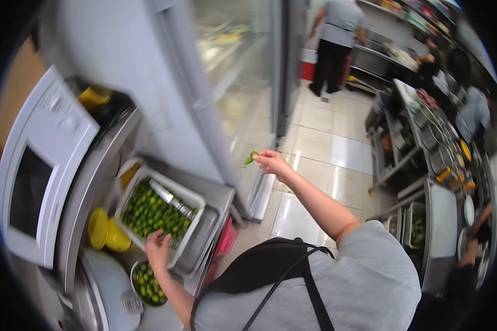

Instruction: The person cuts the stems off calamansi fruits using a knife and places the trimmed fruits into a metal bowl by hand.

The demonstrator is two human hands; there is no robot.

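Observation:
My right hand (270,164) is raised in front of the fridge door, its fingertips pinching a small green piece (250,158), perhaps a chili or leaf. My left hand (158,245) is at the near edge of a white tub (200,220), fingers loosely bent and slightly apart, with nothing visible in them. Many small green fruits or vegetables (149,209) fill the tub. A metal-coloured utensil or strip (168,197) lies on top of them. Just below my left hand, a round bowl (133,276) holds more green pieces, some of them cut or lighter green.
Yellow cups (99,229) stand left of the tub, near a white microwave (44,171). A metal tray (204,243) lies beside the tub. The glass fridge door (240,94) rises ahead. One person (339,33) stands at the back; other people work at right beside metal shelving (419,138).

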